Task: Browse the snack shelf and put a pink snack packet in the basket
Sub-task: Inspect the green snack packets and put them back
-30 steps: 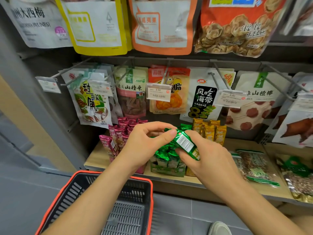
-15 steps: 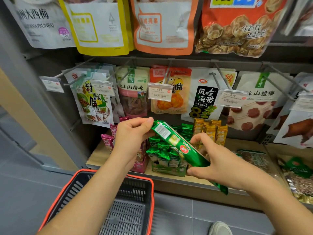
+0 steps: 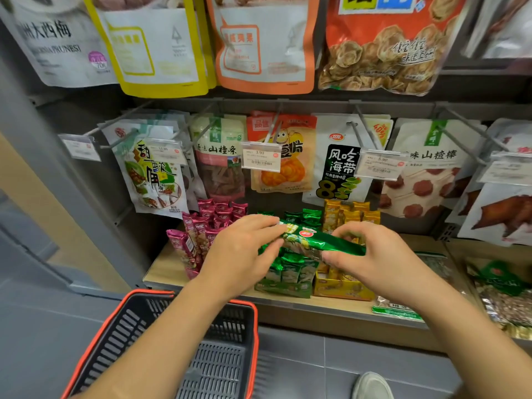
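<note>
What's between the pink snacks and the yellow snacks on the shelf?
Green snacks, in the head view. The left hand and right hand hold one green packet.

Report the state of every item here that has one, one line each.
Green snack packet, held level above the shelf display, by both ends.
Left hand, holds the packet's left end.
Right hand, pinches its right end.
Pink snack packets, upright in their box on the shelf, untouched.
Basket, below the arms, no packet visible in it.
</note>
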The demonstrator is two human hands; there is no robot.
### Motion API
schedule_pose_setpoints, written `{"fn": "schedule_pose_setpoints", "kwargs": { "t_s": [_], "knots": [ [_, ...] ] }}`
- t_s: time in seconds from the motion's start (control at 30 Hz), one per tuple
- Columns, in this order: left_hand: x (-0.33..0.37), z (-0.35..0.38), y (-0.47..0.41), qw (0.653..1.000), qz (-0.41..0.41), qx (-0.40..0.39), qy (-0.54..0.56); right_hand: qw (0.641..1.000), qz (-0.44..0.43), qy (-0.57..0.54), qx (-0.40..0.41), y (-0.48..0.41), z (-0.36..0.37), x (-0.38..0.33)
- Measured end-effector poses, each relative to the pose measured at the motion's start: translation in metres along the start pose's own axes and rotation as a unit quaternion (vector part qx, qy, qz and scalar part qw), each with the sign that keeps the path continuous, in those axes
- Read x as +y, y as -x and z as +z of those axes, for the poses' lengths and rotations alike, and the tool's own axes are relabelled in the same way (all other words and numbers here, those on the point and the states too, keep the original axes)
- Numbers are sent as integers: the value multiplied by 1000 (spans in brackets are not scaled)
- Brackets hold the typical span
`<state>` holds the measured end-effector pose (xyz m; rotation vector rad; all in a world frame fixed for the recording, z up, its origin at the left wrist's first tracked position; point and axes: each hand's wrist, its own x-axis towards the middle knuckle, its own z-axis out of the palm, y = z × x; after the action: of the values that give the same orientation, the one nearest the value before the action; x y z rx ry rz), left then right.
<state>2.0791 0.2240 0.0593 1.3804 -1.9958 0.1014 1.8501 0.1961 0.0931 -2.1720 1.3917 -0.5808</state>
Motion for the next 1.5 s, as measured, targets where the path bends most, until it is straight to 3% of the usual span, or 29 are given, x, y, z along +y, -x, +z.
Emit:
{"fn": "schedule_pose_setpoints", "kwargs": {
  "t_s": [0.23, 0.33, 0.43, 0.5, 0.77, 0.97, 1.2, 1.33, 1.43, 1.5],
  "knots": [
    [36, 11, -1, 988, 123, -55, 70, 994, -14, -87, -62, 2, 4, -9],
    [32, 11, -1, 990, 45, -58, 121, 984, -1, -164, -68, 2, -3, -7],
    [21, 10, 0, 977, -75, 6, 201, 955, 8, -295, -36, 2, -8, -6],
    [20, 12, 0, 974, -93, 29, 205, 966, -11, -259, 5, 1, -7, -6],
    [28, 8, -2, 991, -8, 29, 133, 985, -45, -149, 71, 2, 6, -9],
    [43, 0, -5, 964, -49, 34, 260, 995, -62, -64, 38, 3, 16, -11],
    [39, -2, -9, 959, -75, 69, 263, 992, -83, -83, 35, 1, 20, -11],
    [32, -7, -13, 929, -175, 131, 298, 993, -61, -87, -46, 0, 23, -8],
    [23, -10, -17, 856, -259, 192, 404, 986, -58, -78, -134, 2, 29, -7],
    [17, -10, -20, 805, -298, 215, 466, 984, -72, -98, -128, 2, 31, -7]
  ]
}}
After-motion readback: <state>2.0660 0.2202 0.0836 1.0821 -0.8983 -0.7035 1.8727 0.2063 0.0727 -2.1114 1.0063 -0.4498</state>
